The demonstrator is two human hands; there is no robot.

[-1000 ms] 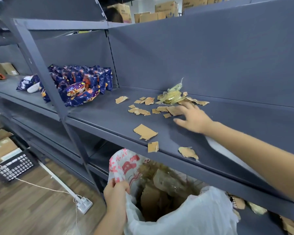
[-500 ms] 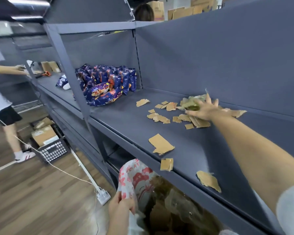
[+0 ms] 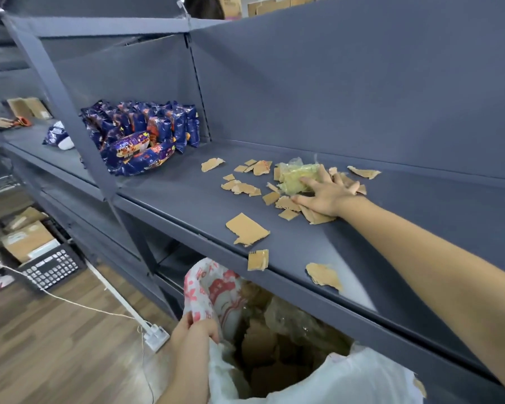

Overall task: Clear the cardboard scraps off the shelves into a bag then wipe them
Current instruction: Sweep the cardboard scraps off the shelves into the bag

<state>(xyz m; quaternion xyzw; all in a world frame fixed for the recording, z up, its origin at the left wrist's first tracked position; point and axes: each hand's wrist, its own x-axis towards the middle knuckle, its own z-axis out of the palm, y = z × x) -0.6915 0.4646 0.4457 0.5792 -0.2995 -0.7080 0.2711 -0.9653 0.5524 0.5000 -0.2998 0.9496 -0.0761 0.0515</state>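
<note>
Several brown cardboard scraps [image 3: 247,228] lie scattered on the grey metal shelf [image 3: 187,199]. My right hand [image 3: 327,193] lies flat with fingers spread on a pile of scraps and a crumpled yellowish plastic wrapper [image 3: 295,176] near the shelf's back. Two smaller scraps, one of them [image 3: 257,259], rest at the front edge. My left hand [image 3: 196,330] grips the rim of a white plastic bag with red print [image 3: 216,290], held open just under the shelf's front edge. Cardboard pieces fill the bag.
Blue snack packets [image 3: 146,135] are stacked at the shelf's left, behind a slanted upright post [image 3: 67,112]. Boxes [image 3: 27,237] and a keyboard-like device [image 3: 51,268] sit on the wooden floor at left, with a cord and a white bar. Another person's hand [image 3: 3,122] is at far left.
My right hand has come down flat onto the wrapper and scrap pile, dragging it slightly toward the front. The view has shifted; the bag stays held under the edge.
</note>
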